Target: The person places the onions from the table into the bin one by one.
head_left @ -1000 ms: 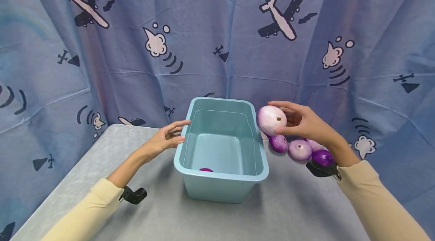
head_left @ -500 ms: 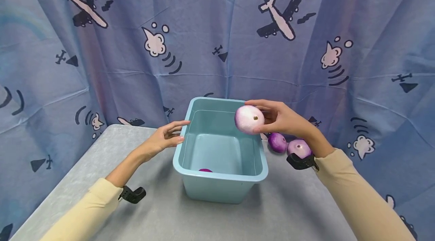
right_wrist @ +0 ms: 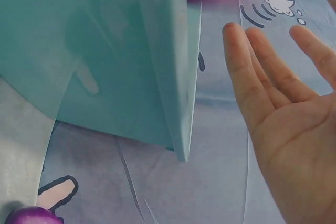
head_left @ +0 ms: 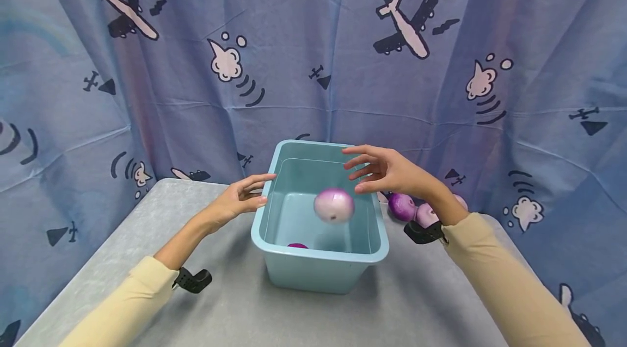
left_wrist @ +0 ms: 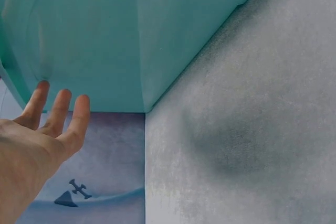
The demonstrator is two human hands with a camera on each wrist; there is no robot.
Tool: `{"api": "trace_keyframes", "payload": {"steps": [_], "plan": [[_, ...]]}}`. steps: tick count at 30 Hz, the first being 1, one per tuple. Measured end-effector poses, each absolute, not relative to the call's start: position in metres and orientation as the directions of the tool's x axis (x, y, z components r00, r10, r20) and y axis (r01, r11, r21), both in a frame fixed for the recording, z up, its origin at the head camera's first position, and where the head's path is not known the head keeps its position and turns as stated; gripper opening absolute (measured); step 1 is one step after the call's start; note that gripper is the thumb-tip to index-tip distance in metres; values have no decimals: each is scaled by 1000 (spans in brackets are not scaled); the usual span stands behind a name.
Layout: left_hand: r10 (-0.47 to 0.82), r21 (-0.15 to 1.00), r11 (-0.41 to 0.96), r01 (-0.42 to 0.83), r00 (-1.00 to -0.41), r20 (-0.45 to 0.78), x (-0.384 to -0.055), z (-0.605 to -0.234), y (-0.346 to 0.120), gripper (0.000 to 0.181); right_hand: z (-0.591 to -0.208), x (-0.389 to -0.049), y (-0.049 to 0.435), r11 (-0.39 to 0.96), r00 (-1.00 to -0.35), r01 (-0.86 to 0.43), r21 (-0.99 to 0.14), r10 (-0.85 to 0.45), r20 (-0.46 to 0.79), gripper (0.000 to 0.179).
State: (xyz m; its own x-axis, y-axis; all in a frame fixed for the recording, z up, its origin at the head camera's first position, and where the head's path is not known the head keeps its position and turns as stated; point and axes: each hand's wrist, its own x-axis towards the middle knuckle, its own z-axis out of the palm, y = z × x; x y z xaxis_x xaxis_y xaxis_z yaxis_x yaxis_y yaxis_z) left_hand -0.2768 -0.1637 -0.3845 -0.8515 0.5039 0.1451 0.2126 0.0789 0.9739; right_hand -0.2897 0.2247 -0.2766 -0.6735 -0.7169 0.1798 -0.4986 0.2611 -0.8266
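Observation:
A pale purple onion [head_left: 334,205], blurred, is in mid-air inside the light blue plastic bin [head_left: 320,254]. My right hand [head_left: 387,170] is over the bin's right side, apart from the onion, fingers spread and holding nothing. The right wrist view shows its palm and extended fingers [right_wrist: 247,77] beside the bin wall. On the left, my left hand [head_left: 240,200] touches the bin's rim with fingertips and thumb. In the left wrist view its relaxed fingers [left_wrist: 58,114] lie against or near the outer wall; contact there is unclear. Inside the bin, a magenta piece [head_left: 296,245] is mostly hidden by the front rim.
Several onions lie on the grey table right of the bin, including a dark purple one [head_left: 401,206] and a paler one [head_left: 426,215], partly behind my right wrist. A blue curtain [head_left: 294,64] with airplane prints hangs behind the table [head_left: 215,303].
My right hand has moved left over the bin and let go of the pale onion, which has dropped lower inside. The left hand has stayed at the rim.

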Motion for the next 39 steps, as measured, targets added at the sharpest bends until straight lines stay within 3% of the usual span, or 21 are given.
{"api": "trace_keyframes", "payload": {"steps": [15, 25, 39], "plan": [[499, 971, 99, 219, -855, 142, -279, -385, -164, 60, -284, -273, 284, 344, -771, -534, -773, -572, 278, 43], [501, 970, 107, 219, -854, 138, -278, -384, -164, 59, -304, -257, 329, 467, -845, -485, -739, -467, 260, 39], [509, 971, 104, 215, -851, 134, -277, -385, -163, 60, -331, -241, 378, 503, -872, -446, -741, -432, 231, 39]]}}
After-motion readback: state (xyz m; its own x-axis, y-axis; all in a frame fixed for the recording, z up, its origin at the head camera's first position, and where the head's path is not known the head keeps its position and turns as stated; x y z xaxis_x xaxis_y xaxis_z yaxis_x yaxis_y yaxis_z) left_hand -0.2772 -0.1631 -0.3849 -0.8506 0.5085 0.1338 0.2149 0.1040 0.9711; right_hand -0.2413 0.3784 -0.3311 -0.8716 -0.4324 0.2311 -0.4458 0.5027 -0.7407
